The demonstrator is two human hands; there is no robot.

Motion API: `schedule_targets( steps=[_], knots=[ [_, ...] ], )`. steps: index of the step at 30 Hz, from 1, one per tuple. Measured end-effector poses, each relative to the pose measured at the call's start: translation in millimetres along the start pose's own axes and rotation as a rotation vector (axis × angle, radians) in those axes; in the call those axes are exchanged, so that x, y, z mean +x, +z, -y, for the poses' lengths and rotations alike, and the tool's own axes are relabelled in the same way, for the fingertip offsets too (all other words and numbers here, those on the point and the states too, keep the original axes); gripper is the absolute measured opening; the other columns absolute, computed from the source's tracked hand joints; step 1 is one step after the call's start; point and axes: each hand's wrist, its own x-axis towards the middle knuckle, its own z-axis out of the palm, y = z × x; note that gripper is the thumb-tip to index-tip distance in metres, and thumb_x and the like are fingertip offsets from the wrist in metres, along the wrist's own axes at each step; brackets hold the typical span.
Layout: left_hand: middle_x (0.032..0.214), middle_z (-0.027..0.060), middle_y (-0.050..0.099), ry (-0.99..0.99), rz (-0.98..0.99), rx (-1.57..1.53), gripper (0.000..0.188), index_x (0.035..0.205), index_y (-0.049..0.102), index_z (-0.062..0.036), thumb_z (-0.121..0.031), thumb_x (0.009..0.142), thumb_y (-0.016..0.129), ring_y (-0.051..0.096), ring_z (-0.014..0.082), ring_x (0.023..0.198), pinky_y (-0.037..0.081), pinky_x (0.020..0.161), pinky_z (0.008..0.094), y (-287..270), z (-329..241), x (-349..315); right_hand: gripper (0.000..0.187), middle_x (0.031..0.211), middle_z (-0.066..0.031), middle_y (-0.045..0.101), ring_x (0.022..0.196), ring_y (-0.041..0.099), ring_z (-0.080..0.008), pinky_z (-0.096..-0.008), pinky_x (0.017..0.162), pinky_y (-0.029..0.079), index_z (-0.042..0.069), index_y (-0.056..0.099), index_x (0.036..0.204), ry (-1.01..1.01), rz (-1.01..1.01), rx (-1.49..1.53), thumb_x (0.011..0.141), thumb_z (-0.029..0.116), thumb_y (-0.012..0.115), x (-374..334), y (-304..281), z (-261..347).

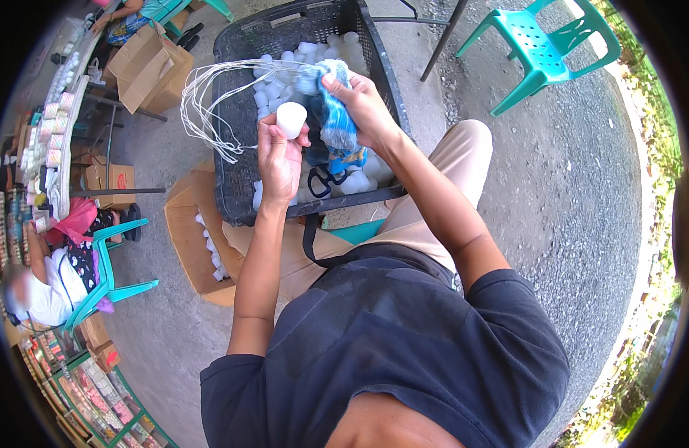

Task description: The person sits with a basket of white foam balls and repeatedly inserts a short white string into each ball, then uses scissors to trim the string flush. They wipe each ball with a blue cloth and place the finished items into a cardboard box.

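At frame centre, the left hand point(279, 160) closed its fingers around a white cup point(291, 119); the right hand point(363, 104) gripped a blue net point(335, 119) above the black crate point(232, 179).

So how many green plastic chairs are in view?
3: one chair upper right on the pavement, one chair at left behind a seated person, one chair partly cut off at top. Others may be hidden.

Crate point(236, 190) contents partly hidden behind blue cloth point(337, 123), hands.
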Motion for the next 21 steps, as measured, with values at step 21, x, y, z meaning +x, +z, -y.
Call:
schedule_targets(
  steps=[21],
  knots=[
    [0.079, 0.0003, 0.048, -0.662, -0.216, -0.268, 0.025, 0.106, 0.053, -0.0091, -0.027, 0.1, 0.038, 0.041, 0.0088, 0.063, 0.035, 0.059, 0.0241, 15, -19, -2, 0.021, 0.08, -0.0158, 0.06, 0.075, 0.058, -0.0321, -0.0371, 0.07, 0.046, -0.004, 0.06, 0.094, -0.536, 0.401, -1.033, 0.084, 0.013, 0.068, -16, 5, -1]
  ],
)
